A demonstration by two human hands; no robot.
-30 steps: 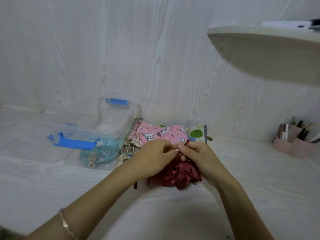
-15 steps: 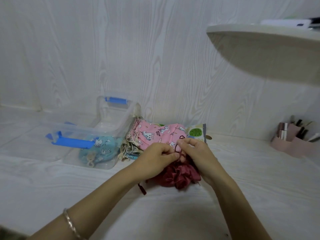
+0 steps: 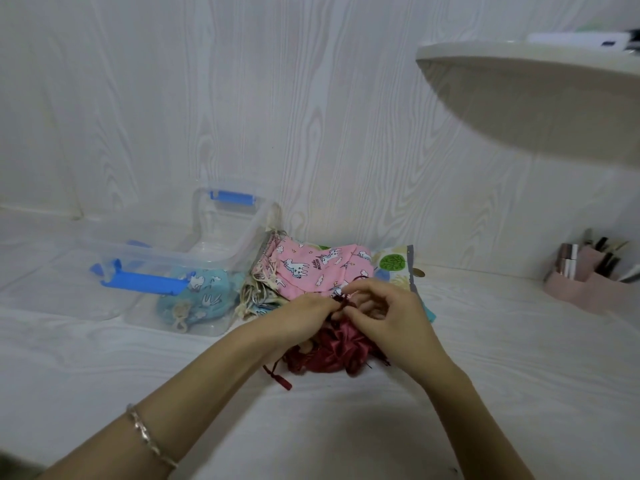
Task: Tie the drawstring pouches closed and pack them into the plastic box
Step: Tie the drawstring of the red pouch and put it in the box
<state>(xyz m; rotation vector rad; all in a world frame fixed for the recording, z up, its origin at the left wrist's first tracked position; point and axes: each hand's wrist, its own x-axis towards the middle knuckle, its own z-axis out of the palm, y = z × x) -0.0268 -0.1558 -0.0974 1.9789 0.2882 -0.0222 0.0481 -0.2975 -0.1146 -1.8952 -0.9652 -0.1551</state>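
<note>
On the white wood-grain surface [image 3: 346, 431] in front of me, the gathered dark red satin drawstring pouch [image 3: 334, 351] lies under my hands. My left hand [image 3: 304, 317] pinches its thin dark red cord [image 3: 341, 299] between curled fingertips. My right hand [image 3: 389, 318] pinches the same cord just beside it, fingers bent over the pouch mouth. Behind, a pink unicorn-print fabric pouch [image 3: 311, 268] tops a pile beside the clear plastic box with blue latches [image 3: 242, 244], which holds a light blue printed pouch [image 3: 199, 299].
</note>
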